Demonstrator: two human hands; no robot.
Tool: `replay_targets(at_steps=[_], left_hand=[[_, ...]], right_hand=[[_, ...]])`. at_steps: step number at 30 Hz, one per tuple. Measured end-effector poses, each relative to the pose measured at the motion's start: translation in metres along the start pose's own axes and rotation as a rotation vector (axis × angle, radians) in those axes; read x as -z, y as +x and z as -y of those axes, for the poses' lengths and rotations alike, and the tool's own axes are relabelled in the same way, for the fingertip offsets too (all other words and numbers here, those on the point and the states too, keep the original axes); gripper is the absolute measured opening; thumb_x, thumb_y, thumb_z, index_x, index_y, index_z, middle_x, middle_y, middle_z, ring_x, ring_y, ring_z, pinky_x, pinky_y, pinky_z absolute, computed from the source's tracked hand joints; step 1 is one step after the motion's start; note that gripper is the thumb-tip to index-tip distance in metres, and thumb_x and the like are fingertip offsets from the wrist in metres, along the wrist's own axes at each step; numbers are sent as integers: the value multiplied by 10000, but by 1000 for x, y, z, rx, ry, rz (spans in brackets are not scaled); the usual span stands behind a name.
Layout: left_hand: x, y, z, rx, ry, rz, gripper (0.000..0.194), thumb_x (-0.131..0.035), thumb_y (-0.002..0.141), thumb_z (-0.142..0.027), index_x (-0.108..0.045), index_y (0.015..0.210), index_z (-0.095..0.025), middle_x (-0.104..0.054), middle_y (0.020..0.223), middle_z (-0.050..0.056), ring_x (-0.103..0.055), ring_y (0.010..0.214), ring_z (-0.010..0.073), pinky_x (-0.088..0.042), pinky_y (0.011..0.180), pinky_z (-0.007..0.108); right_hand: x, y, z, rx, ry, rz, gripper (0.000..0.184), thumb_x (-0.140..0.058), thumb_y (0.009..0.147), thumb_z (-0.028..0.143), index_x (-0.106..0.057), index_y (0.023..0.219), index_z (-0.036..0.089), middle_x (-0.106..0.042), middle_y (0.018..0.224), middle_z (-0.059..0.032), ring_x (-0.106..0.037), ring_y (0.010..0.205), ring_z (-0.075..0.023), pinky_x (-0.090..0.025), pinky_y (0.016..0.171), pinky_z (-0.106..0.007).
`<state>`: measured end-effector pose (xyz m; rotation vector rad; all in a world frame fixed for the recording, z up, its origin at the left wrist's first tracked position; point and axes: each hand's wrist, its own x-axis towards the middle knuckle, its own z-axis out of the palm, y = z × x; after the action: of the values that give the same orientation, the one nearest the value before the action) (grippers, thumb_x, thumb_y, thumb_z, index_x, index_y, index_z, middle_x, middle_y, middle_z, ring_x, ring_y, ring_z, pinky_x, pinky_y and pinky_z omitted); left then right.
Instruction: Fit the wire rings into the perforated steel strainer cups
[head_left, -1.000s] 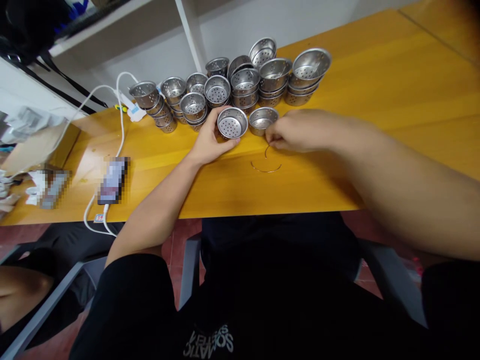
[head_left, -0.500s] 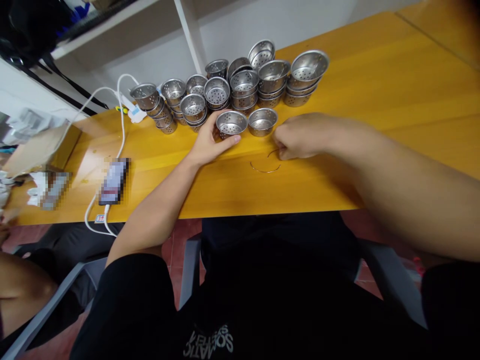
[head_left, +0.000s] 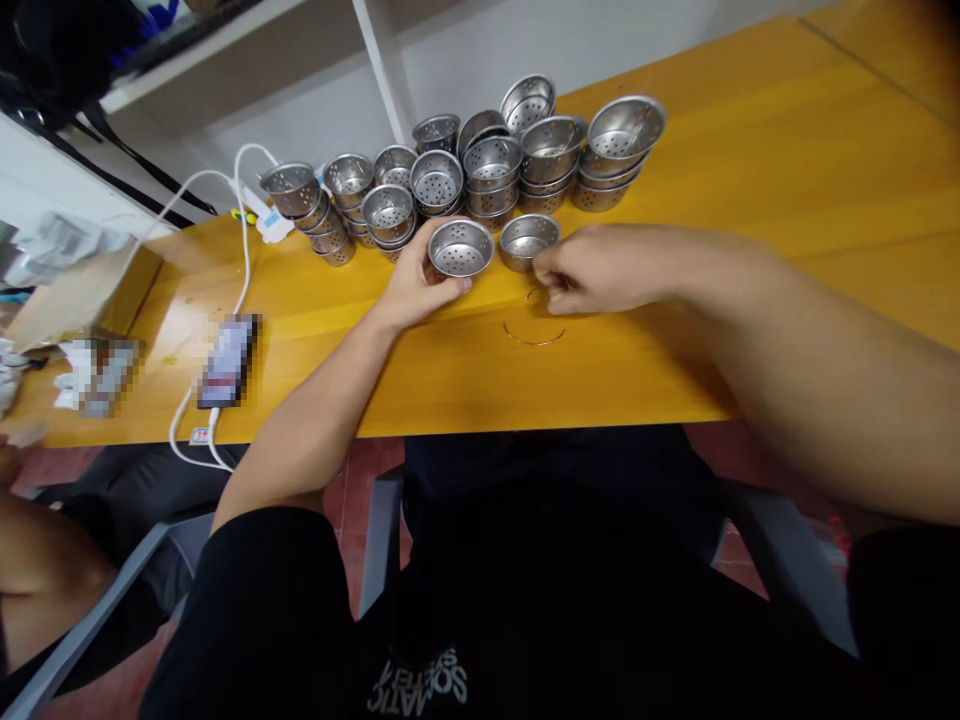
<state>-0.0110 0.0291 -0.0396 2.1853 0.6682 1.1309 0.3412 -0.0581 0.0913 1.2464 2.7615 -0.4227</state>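
My left hand (head_left: 413, 284) is closed round the side of a perforated metal strainer basket (head_left: 460, 252), the thumb at its near side; the basket tilts slightly toward me. Just right of it, a second strainer basket (head_left: 527, 240) stands upright on the table. My right hand (head_left: 592, 268) is in a pinch in front of that second basket, its fingertips overlapping the near right rim. From the fingers juts a thin curved wire (head_left: 531, 294), mostly hidden by the hand. Another curved wire (head_left: 534, 343) lies on the table nearer to me.
Several stacks of strainer baskets (head_left: 491, 165) line the back of the wooden table (head_left: 450, 385). Left of my arm lies a phone (head_left: 227, 362) with a white cable (head_left: 244, 240). A cardboard box (head_left: 127, 285) is at the far left. Another person's leg (head_left: 52, 570) shows at lower left.
My right hand has moved left and slightly up with the wire, toward the second basket. The basket in my left hand has tipped a little toward me.
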Motion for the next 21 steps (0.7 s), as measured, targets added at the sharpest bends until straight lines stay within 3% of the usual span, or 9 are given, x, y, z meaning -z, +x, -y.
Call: replay_targets(at_steps=[5,10,16,21], left_hand=[[-5,0,-17,50,47,-5,1188,-1109,806,-985,-685,1688,-312,-855,1540,124,-910,1348,333,-750,1261,560],[-6,-1,-17,53,113,-60,1184,-1112,752,-1027,-712,1576,-276,-857,1488,129,-894,1367,345,-747,1281,591],[-4,-2,-6,65,122,-32,1225,-1094,771,-1036,-665,1647,-295,-825,1521,128,-870,1419,362,-706,1346,644],[-8,-1,6,-7,96,-32,1172,-938,938,-1069,-546,1783,-357,-743,1684,133,-825,1563,378,-666,1396,644]], right_hand=[[-8,3,-16,104,401,-56,298,-826,1002,-18,-817,1135,249,-829,957,-38,-751,855,-247,-556,888,-440],[-14,9,-26,173,489,-183,221,-831,1025,114,-898,1178,259,-822,929,-20,-768,849,-261,-581,851,-430],[-16,9,-30,207,687,-313,189,-888,1007,88,-813,1056,255,-819,975,-61,-687,839,-229,-589,879,-437],[-24,18,-31,199,810,-474,138,-970,1113,312,-837,1095,279,-844,995,-102,-731,836,-258,-629,817,-458]])
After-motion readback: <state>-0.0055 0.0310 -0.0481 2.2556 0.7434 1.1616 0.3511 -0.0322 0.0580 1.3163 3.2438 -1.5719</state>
